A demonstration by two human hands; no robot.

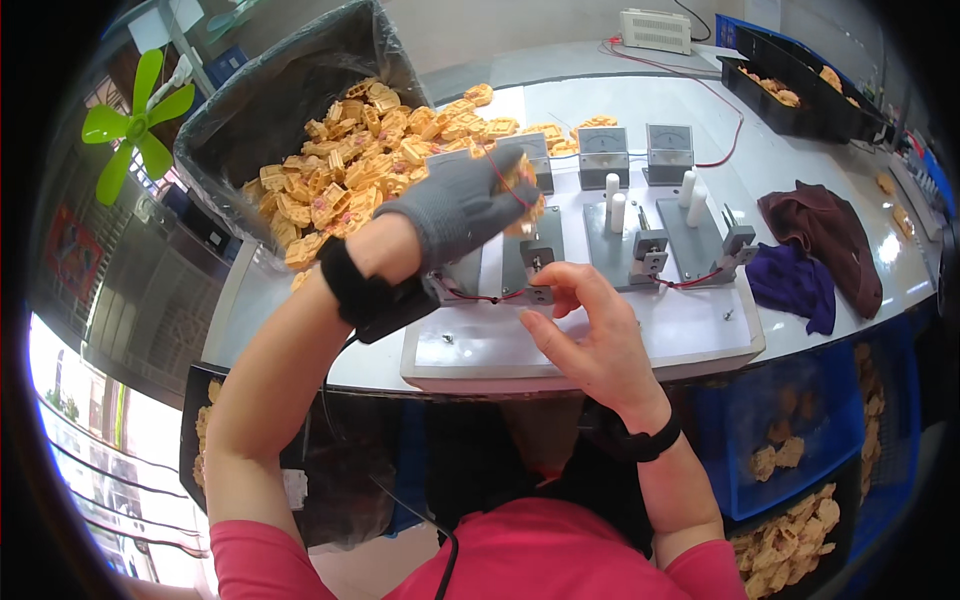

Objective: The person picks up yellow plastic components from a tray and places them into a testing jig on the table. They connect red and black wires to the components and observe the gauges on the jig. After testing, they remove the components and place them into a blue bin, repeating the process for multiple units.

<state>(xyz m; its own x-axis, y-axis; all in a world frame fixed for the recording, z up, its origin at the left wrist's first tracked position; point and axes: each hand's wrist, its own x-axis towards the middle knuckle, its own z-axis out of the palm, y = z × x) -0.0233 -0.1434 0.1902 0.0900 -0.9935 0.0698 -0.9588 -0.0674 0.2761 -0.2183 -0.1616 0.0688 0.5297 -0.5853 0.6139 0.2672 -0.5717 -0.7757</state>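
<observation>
Grey-gloved left hand (462, 205) is closed on one orange part (524, 200), lifted just above the leftmost fixture (535, 262) on the white plate (590, 335) at desk (800, 140) centre. Bare right hand (590, 335) has its grip apart, fingertips touching the front of that fixture near the red wire (480, 297), holding nothing. Judging progress: big orange pile (370, 160) at 11 o'clock is untested by the look of it, so most work seems left; part in hand not yet seated. The pile spills from a black bag-lined bin (270, 110) at 10 o'clock onto the desk. Black tray (790, 95) at 1 o'clock holds a few orange parts. Blue crate (790, 440) at 4 o'clock, under the desk edge, holds some more; another heap (790, 545) shows at 5 o'clock. Three grey meters (603, 150) stand behind the fixtures. Dark cloths (815, 250) lie at 3 o'clock.
</observation>
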